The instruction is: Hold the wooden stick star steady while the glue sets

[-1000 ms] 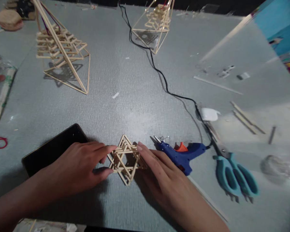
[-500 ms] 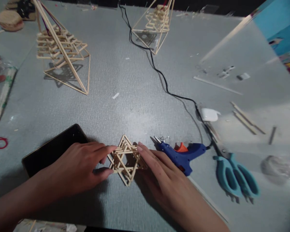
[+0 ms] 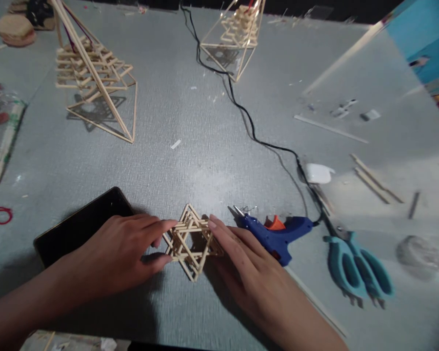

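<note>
A small star-shaped frame of stacked wooden sticks (image 3: 193, 254) sits on the grey table near its front. My left hand (image 3: 131, 246) pinches its left side between thumb and index finger. On the other side, my right hand (image 3: 247, 270) rests its fingers along the right edge of the star; its thumb is mostly hidden beneath. A blue glue gun (image 3: 274, 235) with an orange trigger lies just beyond my right hand. Under my left wrist is a dark phone-like slab (image 3: 84, 224).
Two larger stick structures, one at back left (image 3: 95, 73) and another at back centre (image 3: 237, 39), stand on the table. A black cord (image 3: 254, 134) runs to the glue gun. Teal-handled scissors (image 3: 358, 265), a white case (image 3: 319, 173) and loose sticks (image 3: 376, 180) lie right.
</note>
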### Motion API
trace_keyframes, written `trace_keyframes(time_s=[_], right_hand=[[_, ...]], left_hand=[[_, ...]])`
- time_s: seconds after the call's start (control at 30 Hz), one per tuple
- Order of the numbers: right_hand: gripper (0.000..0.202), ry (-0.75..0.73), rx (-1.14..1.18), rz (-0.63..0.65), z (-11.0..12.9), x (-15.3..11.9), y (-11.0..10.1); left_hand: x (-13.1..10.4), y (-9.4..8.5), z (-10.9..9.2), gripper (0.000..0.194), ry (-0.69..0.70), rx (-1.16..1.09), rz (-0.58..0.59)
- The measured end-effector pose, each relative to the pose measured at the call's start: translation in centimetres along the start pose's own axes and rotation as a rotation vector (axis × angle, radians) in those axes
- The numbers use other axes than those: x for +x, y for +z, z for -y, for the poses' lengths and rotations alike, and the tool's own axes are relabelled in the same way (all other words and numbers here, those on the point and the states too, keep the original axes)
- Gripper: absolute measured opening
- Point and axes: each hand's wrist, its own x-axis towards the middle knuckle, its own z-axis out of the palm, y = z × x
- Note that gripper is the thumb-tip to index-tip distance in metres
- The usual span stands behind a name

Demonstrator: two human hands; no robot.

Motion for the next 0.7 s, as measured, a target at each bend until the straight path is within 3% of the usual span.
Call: trace_keyframes(time_s=[0.2,0.37,0.53,0.7], right_hand=[[0.07,-0.011,-0.011,-0.022,0.1,0.13,0.01],[0.065,-0.026,-0.068,-0.025,0.12,0.03,-0.13],[0.067,-0.027,-0.06,-0.015,0.07,-0.03,-0.03],[0.066,-0.057,-0.075,-0.098,0.47,-0.05,-0.49]], left_hand=[[0.15,-0.51,-0.3,0.047,-0.004,-0.002,0.019],[-0.14,-0.94,-0.33,0.044,0.076,-0.024,-0.036],[-0.1,-0.63,-0.19,0.037,0.033,-0.011,-0.051],[-0.2,-0.28,0.29,0.039,0.064,0.004,-0.108]])
